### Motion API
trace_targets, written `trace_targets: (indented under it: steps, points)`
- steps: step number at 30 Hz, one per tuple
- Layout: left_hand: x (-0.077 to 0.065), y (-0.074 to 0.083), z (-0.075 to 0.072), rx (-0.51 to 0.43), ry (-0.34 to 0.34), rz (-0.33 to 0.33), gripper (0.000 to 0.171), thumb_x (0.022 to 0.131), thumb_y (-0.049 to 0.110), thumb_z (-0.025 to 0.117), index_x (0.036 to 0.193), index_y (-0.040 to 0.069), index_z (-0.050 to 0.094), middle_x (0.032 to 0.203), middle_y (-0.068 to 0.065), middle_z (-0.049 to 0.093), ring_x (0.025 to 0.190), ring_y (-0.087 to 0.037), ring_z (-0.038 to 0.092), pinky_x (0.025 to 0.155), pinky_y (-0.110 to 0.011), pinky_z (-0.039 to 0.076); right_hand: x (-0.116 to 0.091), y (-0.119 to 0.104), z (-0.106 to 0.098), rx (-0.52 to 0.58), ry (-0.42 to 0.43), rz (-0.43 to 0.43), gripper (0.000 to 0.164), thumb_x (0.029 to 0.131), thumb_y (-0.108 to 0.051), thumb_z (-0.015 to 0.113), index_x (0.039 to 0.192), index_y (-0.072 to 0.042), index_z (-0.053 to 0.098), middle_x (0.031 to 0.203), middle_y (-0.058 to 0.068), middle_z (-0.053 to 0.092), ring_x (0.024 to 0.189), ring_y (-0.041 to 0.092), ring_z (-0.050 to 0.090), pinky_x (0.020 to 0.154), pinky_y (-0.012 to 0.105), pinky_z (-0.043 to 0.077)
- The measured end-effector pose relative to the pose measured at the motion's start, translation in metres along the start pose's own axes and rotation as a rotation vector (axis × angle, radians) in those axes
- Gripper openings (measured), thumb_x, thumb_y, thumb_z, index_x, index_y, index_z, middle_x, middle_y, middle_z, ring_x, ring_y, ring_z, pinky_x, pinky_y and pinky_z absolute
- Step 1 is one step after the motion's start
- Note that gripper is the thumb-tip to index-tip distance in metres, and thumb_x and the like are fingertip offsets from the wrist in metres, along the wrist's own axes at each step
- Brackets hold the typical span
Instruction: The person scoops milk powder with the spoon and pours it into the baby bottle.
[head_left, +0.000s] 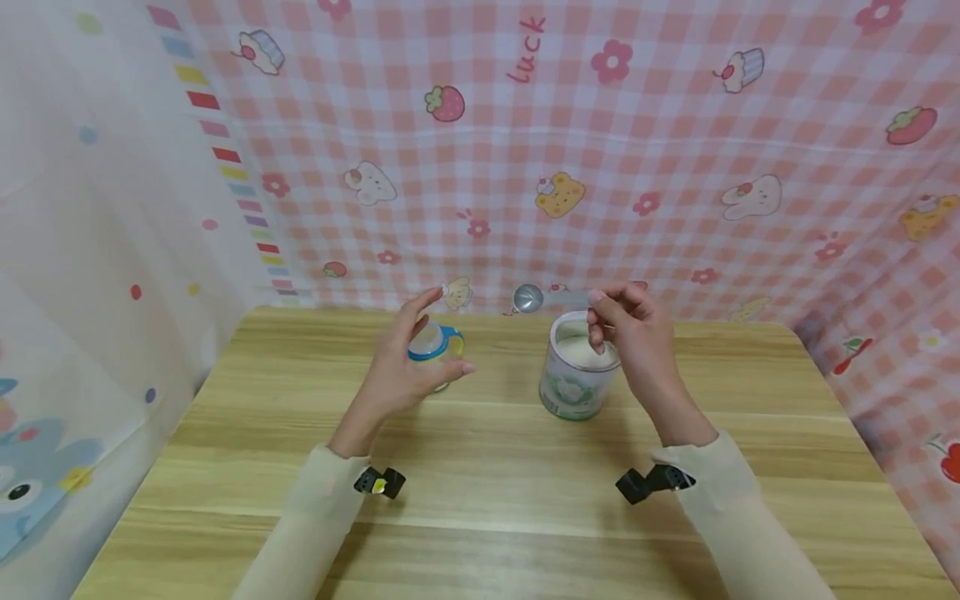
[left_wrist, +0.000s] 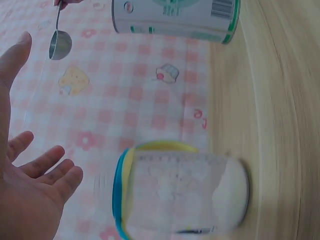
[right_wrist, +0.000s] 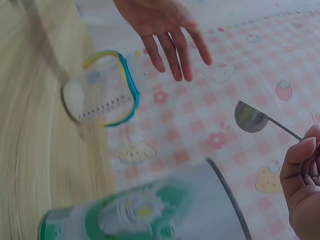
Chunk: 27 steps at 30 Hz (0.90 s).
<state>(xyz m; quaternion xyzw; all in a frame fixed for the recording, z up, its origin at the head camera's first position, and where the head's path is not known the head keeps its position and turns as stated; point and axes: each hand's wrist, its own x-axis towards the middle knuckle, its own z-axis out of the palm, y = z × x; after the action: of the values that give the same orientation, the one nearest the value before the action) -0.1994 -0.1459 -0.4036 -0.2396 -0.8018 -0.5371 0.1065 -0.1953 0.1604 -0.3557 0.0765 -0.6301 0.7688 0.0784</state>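
My right hand (head_left: 639, 343) pinches the thin handle of a metal measuring spoon (head_left: 528, 298) between thumb and fingers, above the tin. Bare metal shows in the spoon's round bowl, which points left. Below it an open tin (head_left: 572, 387) with a green and white label stands upright, filled with pale powder (head_left: 577, 348). On the left, my left hand (head_left: 401, 367) has its fingers and thumb spread around and above a clear baby bottle (left_wrist: 175, 185), apart from it in the left wrist view. The bottle has a blue collar, yellow handles and white contents at its base (left_wrist: 232, 192).
Both items stand near the back edge of a wooden table (head_left: 487, 500). A pink checked cloth (head_left: 495, 167) hangs right behind them, and a white patterned curtain (head_left: 90, 250) hangs at the left. Each wrist carries a small black camera.
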Motion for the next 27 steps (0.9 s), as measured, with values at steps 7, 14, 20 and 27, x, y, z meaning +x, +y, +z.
trace_targets:
  steps: [7,14,20,27]
  points:
    - [0.002,0.003,0.020,0.015,-0.035,0.041,0.100,0.078,0.020,0.092,0.159,0.025,0.033,0.164,0.003,0.038,0.152,-0.018,0.035,0.126,-0.042,0.035,-0.002,-0.001,-0.021,-0.013,0.005,-0.023,0.012,0.100,-0.013,0.067,0.093,-0.004,0.066,0.071,0.002,0.062,0.055,0.011,0.053,0.048,0.019,0.049]
    - [0.004,0.001,0.040,0.031,-0.081,0.022,0.101,0.079,0.026,0.091,0.160,0.025,0.031,0.165,0.001,0.036,0.152,-0.019,0.034,0.125,-0.042,0.036,-0.004,0.004,-0.040,-0.071,-0.005,-0.044,0.011,0.101,-0.011,0.065,0.093,-0.003,0.067,0.070,0.002,0.064,0.051,0.011,0.055,0.045,0.021,0.047]
    - [0.005,-0.007,0.056,0.012,-0.113,-0.031,0.100,0.080,0.028,0.091,0.160,0.024,0.031,0.165,0.002,0.036,0.152,-0.018,0.035,0.124,-0.041,0.037,-0.006,0.011,-0.056,-0.153,0.006,-0.059,0.016,0.101,-0.009,0.063,0.095,0.006,0.064,0.069,0.001,0.064,0.049,0.011,0.055,0.043,0.022,0.046]
    - [0.004,-0.015,0.073,0.006,-0.150,-0.101,0.099,0.080,0.033,0.090,0.160,0.022,0.031,0.164,0.002,0.037,0.152,-0.020,0.036,0.123,-0.040,0.039,-0.006,0.016,-0.067,-0.286,0.024,-0.049,0.024,0.101,-0.009,0.064,0.098,0.015,0.062,0.067,-0.001,0.063,0.049,0.009,0.054,0.041,0.022,0.045]
